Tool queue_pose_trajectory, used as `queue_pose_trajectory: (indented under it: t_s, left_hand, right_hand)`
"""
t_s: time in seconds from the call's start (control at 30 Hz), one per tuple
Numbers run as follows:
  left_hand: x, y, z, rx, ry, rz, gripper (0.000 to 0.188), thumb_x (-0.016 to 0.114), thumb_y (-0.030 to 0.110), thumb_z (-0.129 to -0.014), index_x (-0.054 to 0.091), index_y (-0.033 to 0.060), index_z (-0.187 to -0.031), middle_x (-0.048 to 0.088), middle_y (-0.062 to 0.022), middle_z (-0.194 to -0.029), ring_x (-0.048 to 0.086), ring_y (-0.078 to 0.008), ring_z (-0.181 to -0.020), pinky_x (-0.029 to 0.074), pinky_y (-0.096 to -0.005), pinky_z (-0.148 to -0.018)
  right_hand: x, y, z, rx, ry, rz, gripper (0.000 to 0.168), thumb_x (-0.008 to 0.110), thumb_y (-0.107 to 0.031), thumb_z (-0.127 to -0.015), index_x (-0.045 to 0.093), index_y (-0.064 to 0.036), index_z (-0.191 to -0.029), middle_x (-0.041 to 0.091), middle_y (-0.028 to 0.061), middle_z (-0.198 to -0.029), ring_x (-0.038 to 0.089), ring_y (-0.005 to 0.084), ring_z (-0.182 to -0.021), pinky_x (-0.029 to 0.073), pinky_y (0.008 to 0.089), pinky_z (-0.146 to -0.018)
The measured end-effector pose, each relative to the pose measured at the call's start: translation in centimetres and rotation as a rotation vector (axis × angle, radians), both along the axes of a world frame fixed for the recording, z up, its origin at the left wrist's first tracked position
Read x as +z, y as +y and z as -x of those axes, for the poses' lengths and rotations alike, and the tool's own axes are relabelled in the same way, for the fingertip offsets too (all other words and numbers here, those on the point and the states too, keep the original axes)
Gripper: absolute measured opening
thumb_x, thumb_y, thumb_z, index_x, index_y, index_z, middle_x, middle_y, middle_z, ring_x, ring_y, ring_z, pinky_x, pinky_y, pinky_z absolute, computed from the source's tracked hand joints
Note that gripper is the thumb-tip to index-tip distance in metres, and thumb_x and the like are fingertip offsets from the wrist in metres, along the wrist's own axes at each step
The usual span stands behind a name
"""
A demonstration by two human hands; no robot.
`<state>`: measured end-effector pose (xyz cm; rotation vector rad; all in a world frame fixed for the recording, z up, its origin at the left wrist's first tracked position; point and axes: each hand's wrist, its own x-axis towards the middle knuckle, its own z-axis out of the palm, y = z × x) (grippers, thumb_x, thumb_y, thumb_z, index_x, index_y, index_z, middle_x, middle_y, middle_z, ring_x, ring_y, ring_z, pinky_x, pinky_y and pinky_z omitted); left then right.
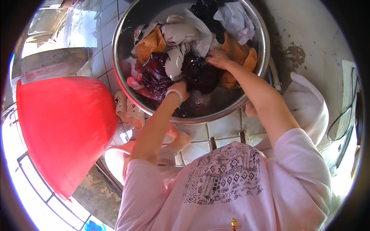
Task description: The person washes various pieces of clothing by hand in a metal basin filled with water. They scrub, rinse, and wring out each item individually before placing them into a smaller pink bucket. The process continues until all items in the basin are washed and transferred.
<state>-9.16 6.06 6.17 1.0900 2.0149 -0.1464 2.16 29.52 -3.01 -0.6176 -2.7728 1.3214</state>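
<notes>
A wide metal basin [267, 49] of water holds a heap of soaked laundry. My right hand [218, 58] is closed at the upper right edge of a dark maroon garment [201, 73]. Below that garment's left side, my left hand [181, 89] reaches into the water, a pale band around its wrist. Dark wet cloth and water hide the left fingers. Between the hands and further left lies a pale grey cloth [174, 63]. Orange cloth [151, 44] sits at the left of the heap, and more orange fabric [250, 59] is beside my right hand.
A large red plastic tub [66, 127] lies tipped on its side at the left. Light-coloured clogs [135, 114] stand against the basin on the tiled floor [196, 131]. White cloth [235, 20] is at the basin's upper right. A hose end [276, 78] lies right of the basin.
</notes>
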Motion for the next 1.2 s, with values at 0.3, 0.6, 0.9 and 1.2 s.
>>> queue_pose_trajectory:
  t_s: [0.3,0.6,0.9,1.2]
  left_hand:
    - [21.7,-2.7,3.0,0.915,-0.410,-0.750,0.018,0.061,0.008,-0.067,0.062,0.0004,-0.083,0.060,-0.0040,-0.072,0.054,-0.0123,-0.061,0.044,-0.0260,-0.057]
    - [43.6,-0.7,4.7,1.226,-0.642,-1.277,0.011,0.063,0.008,-0.079,0.060,0.0000,-0.085,0.063,-0.0105,-0.079,0.062,-0.0229,-0.073,0.052,-0.0342,-0.067]
    - [43.6,3.3,2.4,1.343,-1.191,-1.564,0.024,0.047,0.012,-0.091,0.054,-0.0053,-0.106,0.059,-0.0159,-0.109,0.055,-0.0285,-0.105,0.039,-0.0436,-0.098]
    - [14.9,-0.9,-2.9,1.707,-0.960,-0.532,0.056,0.061,0.025,-0.082,0.037,-0.0005,-0.126,0.033,-0.0202,-0.133,0.038,-0.0357,-0.118,0.036,-0.0483,-0.096]
  right_hand:
    - [2.9,1.3,-3.7,-0.343,-0.101,-0.095,0.026,0.050,-0.022,-0.074,0.064,0.000,-0.075,0.063,0.0191,-0.082,0.060,0.0343,-0.080,0.046,0.0416,-0.072]
    - [12.1,0.6,-2.9,-0.198,-0.234,0.104,0.030,0.056,-0.020,-0.076,0.059,0.002,-0.095,0.063,0.0191,-0.091,0.062,0.0307,-0.085,0.047,0.0338,-0.074]
    - [36.4,-10.7,0.8,0.157,1.078,0.258,0.111,0.082,-0.035,-0.063,0.011,-0.004,-0.142,0.034,0.0204,-0.137,0.026,0.0264,-0.132,0.023,0.0371,-0.107]
    - [19.0,-7.6,-0.9,0.045,0.249,-0.252,0.042,0.066,-0.007,-0.064,0.059,-0.005,-0.106,0.052,0.0203,-0.114,0.048,0.0359,-0.111,0.041,0.0435,-0.091]
